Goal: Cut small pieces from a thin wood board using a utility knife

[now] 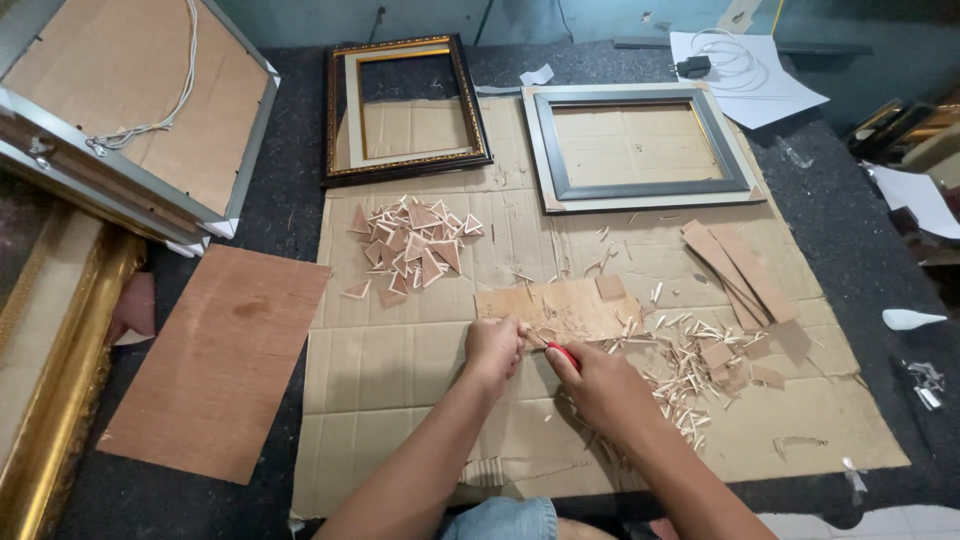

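Observation:
My left hand [493,345] pinches a small thin wood piece against a scored wooden cutting board [560,305] that lies on flattened cardboard [400,370]. My right hand [600,385] grips a red-handled cutter [562,352], its tip meeting the piece between the two hands. Thin wood slivers [690,365] lie scattered to the right of my right hand. A heap of small wooden triangles [415,245] sits beyond my left hand.
A brown board [215,360] lies at the left. Wood strips [740,270] rest at the right. A dark gilt frame [405,105] and a grey frame [640,145] lie at the back, a large frame's back [130,100] upper left, a gold frame [60,380] along the left edge.

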